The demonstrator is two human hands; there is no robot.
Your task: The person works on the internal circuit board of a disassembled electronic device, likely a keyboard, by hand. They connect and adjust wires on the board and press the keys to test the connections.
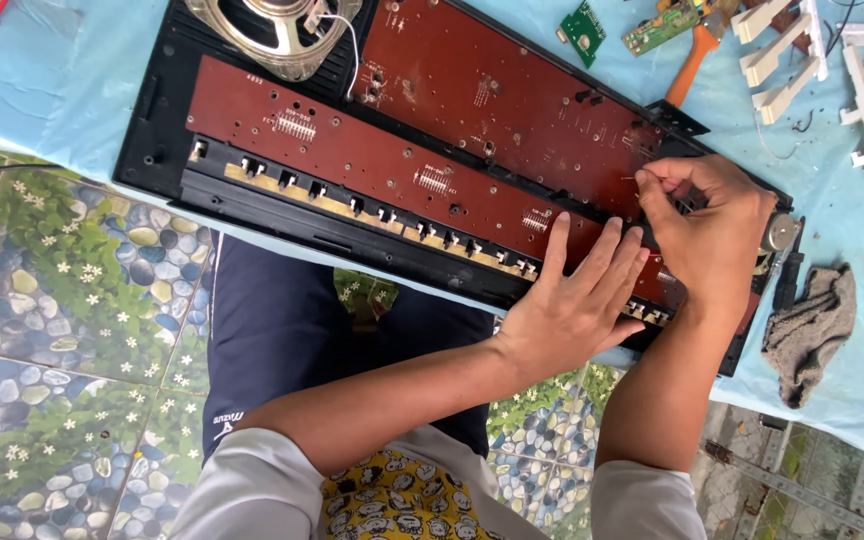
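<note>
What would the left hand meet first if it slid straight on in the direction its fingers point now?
The left hand lies flat on the lower brown circuit board, fingers pointing up and right. Going straight on, it would probably meet the right hand first, which is pinching something small just beyond the fingertips; depth is unclear.

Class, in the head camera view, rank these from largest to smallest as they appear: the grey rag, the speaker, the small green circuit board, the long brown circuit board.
1. long brown circuit board
2. speaker, though cut off by the top edge, so its full size is unsure
3. grey rag, close to the speaker's visible part
4. small green circuit board
</note>
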